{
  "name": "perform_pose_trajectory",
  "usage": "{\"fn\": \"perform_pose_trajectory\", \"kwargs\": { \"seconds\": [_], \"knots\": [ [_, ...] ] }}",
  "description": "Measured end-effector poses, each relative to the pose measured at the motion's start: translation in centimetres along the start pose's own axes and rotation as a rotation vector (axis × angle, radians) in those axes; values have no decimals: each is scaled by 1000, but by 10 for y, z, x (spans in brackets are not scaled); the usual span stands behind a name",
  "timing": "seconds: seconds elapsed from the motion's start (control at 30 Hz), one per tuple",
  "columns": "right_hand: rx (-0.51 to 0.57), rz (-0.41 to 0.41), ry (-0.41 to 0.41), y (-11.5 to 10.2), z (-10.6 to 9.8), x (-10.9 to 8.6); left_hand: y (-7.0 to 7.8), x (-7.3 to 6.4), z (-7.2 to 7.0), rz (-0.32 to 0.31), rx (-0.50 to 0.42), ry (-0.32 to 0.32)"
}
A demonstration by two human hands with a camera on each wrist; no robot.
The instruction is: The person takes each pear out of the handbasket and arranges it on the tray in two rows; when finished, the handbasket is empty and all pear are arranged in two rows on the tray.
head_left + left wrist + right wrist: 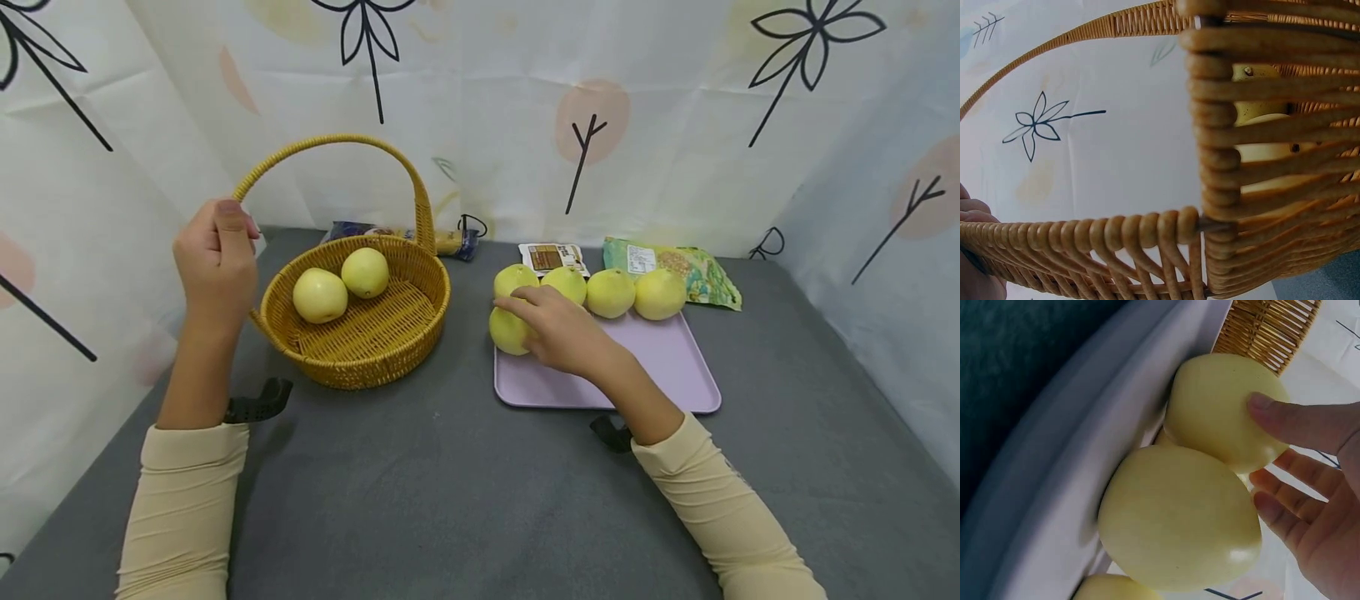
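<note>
My left hand [223, 262] grips one side of the tall handle of a woven basket [367, 371]. Inside lie two pale yellow apples [320, 296], also partly seen through the wicker in the left wrist view. At the tray's front-left apple [507, 332], my right hand [566, 329] reaches down over the fruit. In the right wrist view its thumb [1291, 422] lies against that apple [1219, 406], with the fingers bent round the far side. More apples [611, 293] form a row along the back of the lilac tray [675, 367].
Behind the tray lie a green packet [697, 279] and a small white-and-brown packet [553, 257]. A long yellow-and-blue package [450, 243] sits behind the basket. Patterned white cloth [480, 125] encloses the grey table [420, 483] at the back and sides.
</note>
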State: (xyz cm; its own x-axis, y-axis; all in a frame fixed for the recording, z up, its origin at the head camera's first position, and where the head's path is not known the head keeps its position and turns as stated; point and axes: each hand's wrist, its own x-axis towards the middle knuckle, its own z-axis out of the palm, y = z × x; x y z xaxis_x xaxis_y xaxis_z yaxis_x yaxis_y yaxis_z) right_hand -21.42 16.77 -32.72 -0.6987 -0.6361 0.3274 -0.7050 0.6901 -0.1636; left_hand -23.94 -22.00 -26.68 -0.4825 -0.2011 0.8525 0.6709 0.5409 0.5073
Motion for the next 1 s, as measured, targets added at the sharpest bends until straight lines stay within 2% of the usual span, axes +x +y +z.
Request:
{"fn": "perform_pose_trajectory", "kwargs": {
  "seconds": [0.2, 0.4, 0.6, 0.83, 1.0],
  "knots": [
    [-37, 56, 40, 1, 0, -1, 1, 1, 1, 1, -16, -5],
    [-14, 70, -15, 3, -4, -2, 0, 0, 0, -1, -3, 7],
    [27, 106, -42, 11, -23, -8, -1, 0, 0, -3, -6, 3],
    [52, 276, -190, 22, -47, -19, 0, 0, 0, -5, 5, -1],
    [35, 272, -212, 25, -47, -20, -2, 0, 0, -5, -1, -4]
  ]
}}
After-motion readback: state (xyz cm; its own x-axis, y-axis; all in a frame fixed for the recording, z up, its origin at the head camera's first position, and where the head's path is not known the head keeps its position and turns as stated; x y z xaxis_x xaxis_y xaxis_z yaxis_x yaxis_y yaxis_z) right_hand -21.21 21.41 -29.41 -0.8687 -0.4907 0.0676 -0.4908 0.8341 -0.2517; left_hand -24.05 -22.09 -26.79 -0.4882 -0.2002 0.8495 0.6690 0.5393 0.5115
